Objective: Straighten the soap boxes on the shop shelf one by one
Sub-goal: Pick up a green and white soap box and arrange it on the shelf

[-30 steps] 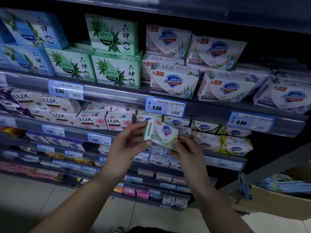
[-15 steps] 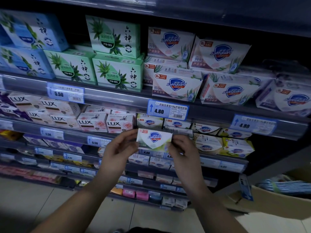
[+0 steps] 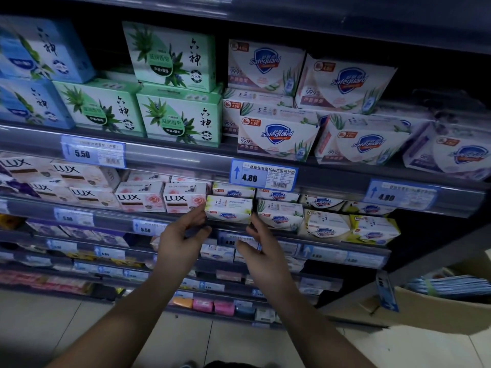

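Soap box: a white Safeguard box sits at the front edge of the second shelf. It is just beside a pink LUX box on its left and another Safeguard box on its right. Its front lines up with the shelf edge.
Left hand: raised at the box's lower left corner. The fingers are loosely curved and spread and grip nothing. The fingertips are right by the box, but I cannot tell whether they touch it.
Right hand: raised at the box's lower right corner, with fingers relaxed and apart, holding nothing. The topmost fingertip is just beside the box's right edge.
Price tag: a blue 4.80 label hangs on the rail directly above the box.
Upper shelf: green boxes are stacked on the left. Larger Safeguard packs stand on the right, and several of them lean.
Near right: an open cardboard carton on the floor holds blue packs.
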